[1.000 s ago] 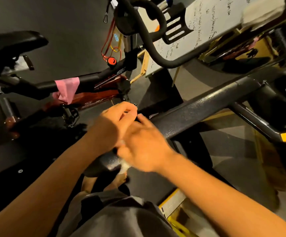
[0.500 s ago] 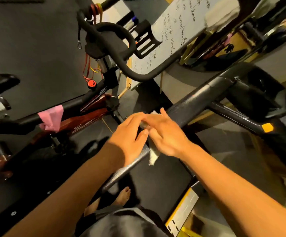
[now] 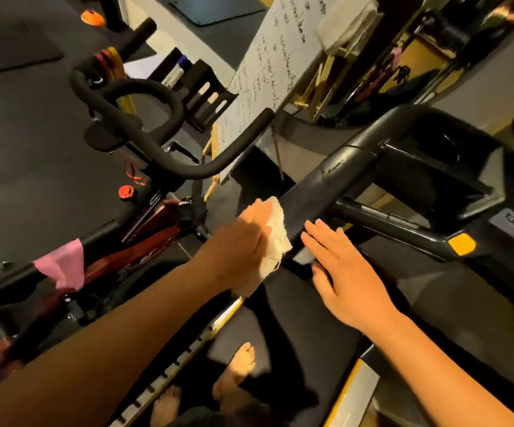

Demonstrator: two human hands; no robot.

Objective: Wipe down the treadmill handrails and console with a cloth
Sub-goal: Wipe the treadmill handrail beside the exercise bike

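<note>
Gripping the cloth (image 3: 277,236) against the handrail (image 3: 326,180) with my left hand (image 3: 246,245), I hold my right hand (image 3: 351,278) released just beside it.

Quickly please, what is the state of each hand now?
Left hand: closed, holding the cloth on the handrail.
Right hand: open, fingers straight, holding nothing.

Handrail (image 3: 320,192) runs diagonally, near-left to far-right, ending at console (image 3: 434,167).
Cloth (image 3: 275,232) on handrail, held there by left hand (image 3: 243,238); right hand (image 3: 345,272) just right of cloth, beside the rail. Exercise bike (image 3: 144,124) stands left of handrail, whiteboard (image 3: 277,66) behind it. Bare feet (image 3: 240,365) on belt (image 3: 295,334) below.
</note>
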